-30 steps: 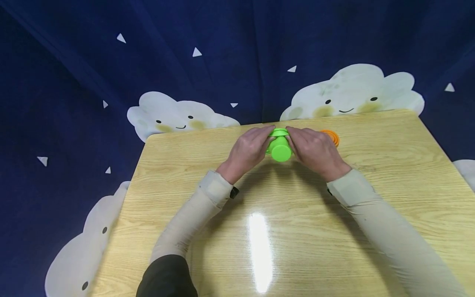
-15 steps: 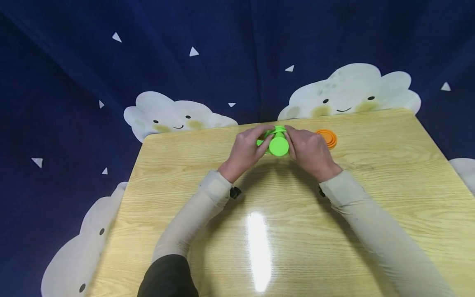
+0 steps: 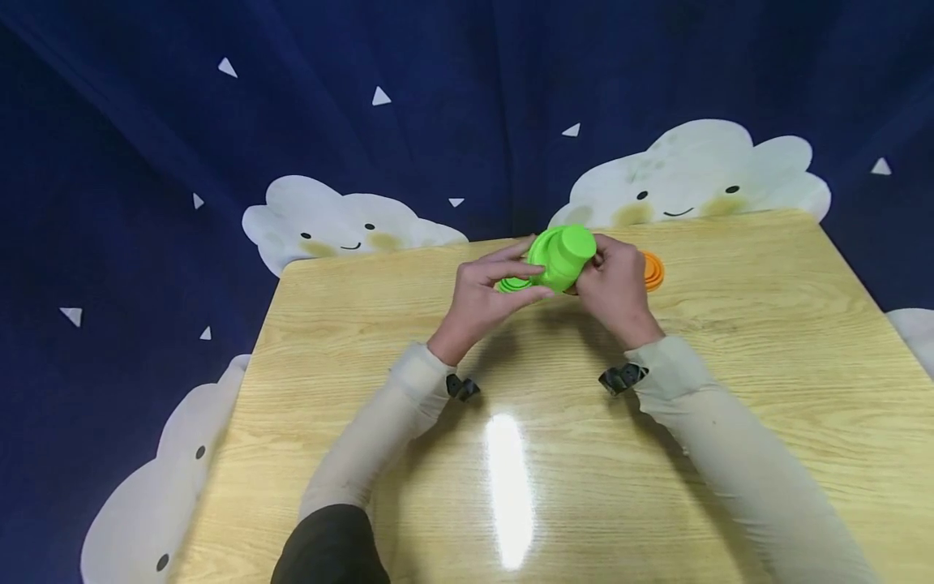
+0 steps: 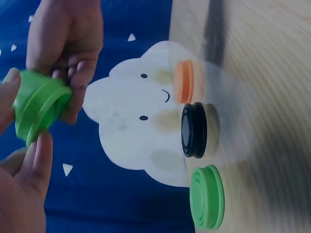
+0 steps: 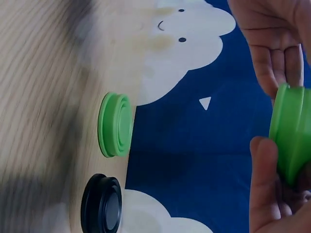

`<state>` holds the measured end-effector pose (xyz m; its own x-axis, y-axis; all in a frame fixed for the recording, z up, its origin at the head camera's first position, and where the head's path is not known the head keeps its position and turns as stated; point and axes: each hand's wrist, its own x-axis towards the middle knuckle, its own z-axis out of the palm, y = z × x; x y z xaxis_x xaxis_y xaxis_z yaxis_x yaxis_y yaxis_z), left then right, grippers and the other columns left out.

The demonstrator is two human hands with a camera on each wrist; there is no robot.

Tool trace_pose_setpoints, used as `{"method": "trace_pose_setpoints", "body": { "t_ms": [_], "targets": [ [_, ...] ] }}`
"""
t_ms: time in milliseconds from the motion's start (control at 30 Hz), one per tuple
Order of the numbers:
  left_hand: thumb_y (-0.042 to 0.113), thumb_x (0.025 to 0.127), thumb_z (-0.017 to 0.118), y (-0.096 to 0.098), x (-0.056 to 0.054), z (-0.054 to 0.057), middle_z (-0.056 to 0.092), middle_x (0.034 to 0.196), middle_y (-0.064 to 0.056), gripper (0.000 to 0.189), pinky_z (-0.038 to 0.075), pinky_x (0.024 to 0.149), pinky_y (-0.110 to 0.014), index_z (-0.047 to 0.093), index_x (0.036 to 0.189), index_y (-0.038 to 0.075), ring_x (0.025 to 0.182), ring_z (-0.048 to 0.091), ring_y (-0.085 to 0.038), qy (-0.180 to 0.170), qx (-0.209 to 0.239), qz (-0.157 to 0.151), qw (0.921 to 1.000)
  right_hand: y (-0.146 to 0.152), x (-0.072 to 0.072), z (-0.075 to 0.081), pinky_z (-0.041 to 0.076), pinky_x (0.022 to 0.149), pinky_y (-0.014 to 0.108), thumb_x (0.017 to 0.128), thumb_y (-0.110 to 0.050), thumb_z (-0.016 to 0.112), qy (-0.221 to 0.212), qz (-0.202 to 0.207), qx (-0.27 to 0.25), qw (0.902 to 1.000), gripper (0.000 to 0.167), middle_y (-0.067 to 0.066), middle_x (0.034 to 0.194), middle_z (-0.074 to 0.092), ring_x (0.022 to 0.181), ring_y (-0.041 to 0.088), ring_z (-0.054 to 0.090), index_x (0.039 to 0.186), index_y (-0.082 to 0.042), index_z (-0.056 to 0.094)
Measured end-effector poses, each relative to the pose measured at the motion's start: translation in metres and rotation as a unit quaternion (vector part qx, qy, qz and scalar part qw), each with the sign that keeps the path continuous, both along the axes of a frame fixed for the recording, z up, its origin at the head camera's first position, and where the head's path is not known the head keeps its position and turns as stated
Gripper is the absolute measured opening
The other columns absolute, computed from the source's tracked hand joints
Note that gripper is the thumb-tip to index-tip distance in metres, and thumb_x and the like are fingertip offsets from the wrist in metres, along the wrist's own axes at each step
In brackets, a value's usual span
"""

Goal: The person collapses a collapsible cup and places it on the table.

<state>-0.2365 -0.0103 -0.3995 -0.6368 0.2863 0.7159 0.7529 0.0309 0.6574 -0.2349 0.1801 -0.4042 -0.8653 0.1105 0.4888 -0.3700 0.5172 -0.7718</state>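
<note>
A bright green ribbed collapsible cup (image 3: 567,253), partly drawn out, is held between both hands above the far side of the table. Its round base tips up and to the right in the head view. My left hand (image 3: 481,294) grips the cup's wide rim side, thumb below and fingers along it. On the other side my right hand (image 3: 616,288) pinches the cup with curled fingers. The left wrist view shows the cup's opening (image 4: 54,108) turned down toward the table, the fingers of both hands at its rim.
Near the far edge of the wooden table (image 3: 438,487) lie a flattened green cup (image 5: 115,125), a similar flat black piece (image 4: 194,130) and an orange one (image 3: 653,271), in a row. A dark blue curtain (image 3: 438,97) with clouds hangs behind.
The green cup has been raised and tilted, its base swinging from facing me to up and right. My left fingers have spread along its rim; the right hand has turned at its side.
</note>
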Motion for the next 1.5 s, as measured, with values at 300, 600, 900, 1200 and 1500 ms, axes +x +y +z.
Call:
{"method": "trace_pose_setpoints", "body": {
  "t_ms": [300,600,900,1200,1500],
  "targets": [
    [0.005,0.073,0.09,0.009,-0.002,-0.011,0.064,0.123,-0.026,0.024,0.059,0.086,-0.037,0.079,0.091,-0.004,0.108,0.068,-0.031,0.087,-0.018,0.125,0.9881,-0.01,0.0,0.002,0.052,0.042,0.022,0.093,0.002,0.056,-0.052,0.013,-0.057,0.9969,0.019,0.016,0.066,0.069,0.043,0.001,0.06,0.096,0.006,0.074],
    [0.011,0.08,0.087,0.007,-0.004,-0.01,0.069,0.12,-0.022,0.017,0.054,0.093,-0.028,0.08,0.087,-0.002,0.111,0.067,-0.027,0.078,-0.058,0.179,0.9791,-0.015,0.004,0.003,0.054,0.045,0.022,0.099,-0.007,0.059,-0.029,0.027,-0.065,0.9971,0.02,0.017,0.073,0.072,0.049,0.01,0.065,0.098,0.008,0.073],
    [0.013,0.082,0.086,0.007,-0.016,-0.011,0.075,0.105,-0.012,0.013,0.057,0.08,-0.023,0.081,0.08,0.002,0.107,0.068,-0.014,-0.009,-0.012,0.205,0.9786,-0.013,0.005,-0.001,0.059,0.056,0.027,0.097,-0.009,0.067,-0.036,0.1,-0.232,0.9671,0.024,0.015,0.088,0.073,0.063,0.012,0.069,0.111,0.008,0.057],
    [0.016,0.084,0.085,0.008,-0.021,-0.011,0.075,0.103,-0.011,0.014,0.058,0.077,-0.024,0.081,0.084,0.002,0.106,0.068,-0.01,-0.07,-0.001,0.226,0.9717,-0.022,0.026,0.02,0.056,0.074,0.023,0.086,0.008,0.072,0.018,0.107,-0.2,0.9738,0.014,0.023,0.09,0.069,0.08,0.019,0.066,0.098,0.015,0.069],
    [0.015,0.084,0.084,0.009,-0.016,-0.009,0.074,0.11,-0.013,0.013,0.057,0.079,-0.023,0.081,0.086,0.003,0.107,0.067,-0.011,-0.028,-0.007,0.214,0.9763,-0.025,0.023,0.018,0.055,0.066,0.017,0.083,0.006,0.073,0.032,0.048,-0.194,0.9794,0.008,0.015,0.08,0.072,0.068,0.009,0.066,0.089,0.011,0.074]
  ]
}}
